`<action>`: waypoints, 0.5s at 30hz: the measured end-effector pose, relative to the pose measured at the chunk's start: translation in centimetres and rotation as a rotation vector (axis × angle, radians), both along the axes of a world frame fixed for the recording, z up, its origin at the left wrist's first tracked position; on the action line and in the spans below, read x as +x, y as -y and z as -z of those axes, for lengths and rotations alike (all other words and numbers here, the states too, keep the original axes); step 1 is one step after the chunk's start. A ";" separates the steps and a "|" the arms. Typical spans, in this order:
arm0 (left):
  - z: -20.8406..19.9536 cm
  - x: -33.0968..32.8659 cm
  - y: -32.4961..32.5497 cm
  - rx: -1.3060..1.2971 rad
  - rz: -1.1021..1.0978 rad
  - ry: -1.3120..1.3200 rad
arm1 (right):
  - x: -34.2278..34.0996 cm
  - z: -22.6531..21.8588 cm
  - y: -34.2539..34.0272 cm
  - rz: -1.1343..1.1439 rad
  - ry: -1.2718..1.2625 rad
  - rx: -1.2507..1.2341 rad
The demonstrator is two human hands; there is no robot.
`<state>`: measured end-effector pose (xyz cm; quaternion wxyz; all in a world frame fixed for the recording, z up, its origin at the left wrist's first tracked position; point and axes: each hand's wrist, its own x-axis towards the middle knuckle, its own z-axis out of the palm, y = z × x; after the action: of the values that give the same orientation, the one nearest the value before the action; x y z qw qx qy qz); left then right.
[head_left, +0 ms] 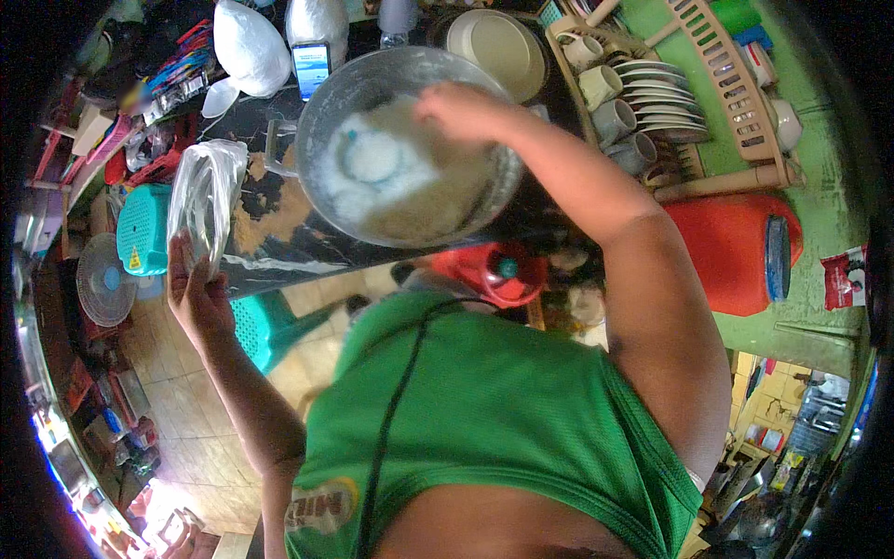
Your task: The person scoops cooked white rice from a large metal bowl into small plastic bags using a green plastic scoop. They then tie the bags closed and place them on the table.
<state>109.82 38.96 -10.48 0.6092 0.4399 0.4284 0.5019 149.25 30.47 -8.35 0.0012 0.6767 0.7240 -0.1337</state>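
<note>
A large metal basin (317, 200) with a side handle stands on the dark, marble-patterned table. Inside are a white, powdery or grainy heap (410, 172) and a duller, brownish layer. A round shape with a bluish edge shows in the white part; I cannot make out what it is. My right hand (456, 112) reaches over the basin's far right side, its fingers smeared by motion, so any grip is unclear. At the table's left edge, my left hand (200, 293) pinches the lower end of a clear plastic bag (207, 191), which stands upright above the fingers.
Behind the basin are filled white bags (251, 51), a phone (312, 70) and a round beige container (498, 56). A dish rack (726, 79) with plates (663, 102) and mugs stands right, near a red container (731, 252). Teal stools (144, 228) stand left.
</note>
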 end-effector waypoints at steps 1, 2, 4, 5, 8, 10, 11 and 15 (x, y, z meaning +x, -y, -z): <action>-0.2 0.3 0.0 0.012 -0.008 -0.003 | 0.1 0.8 0.0 -0.019 -0.016 0.024; -0.2 0.6 0.1 0.024 -0.019 -0.005 | 0.3 1.8 -0.2 -0.043 -0.032 0.049; -0.9 1.0 0.1 0.046 0.009 -0.052 | -0.2 2.8 -2.0 -0.138 -0.088 0.121; -1.3 1.3 0.2 0.058 0.019 -0.074 | -0.8 3.2 -3.4 -0.207 -0.125 0.165; -2.5 3.2 1.2 0.052 0.049 -0.123 | -3.8 2.7 -6.5 -0.363 -0.060 0.116; -3.0 4.2 1.8 0.082 0.079 -0.147 | -5.3 2.4 -8.1 -0.434 0.085 0.001; -3.3 4.2 2.0 0.139 0.086 -0.279 | -5.7 2.6 -9.0 -0.458 0.180 -0.068; -2.3 2.2 2.7 0.233 0.110 -0.316 | -5.8 3.9 -11.8 -0.600 0.456 -0.305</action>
<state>112.05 36.31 -8.17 0.5057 0.6035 0.4329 0.4389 143.46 42.23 -12.21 0.3011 0.4397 0.8424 -0.0798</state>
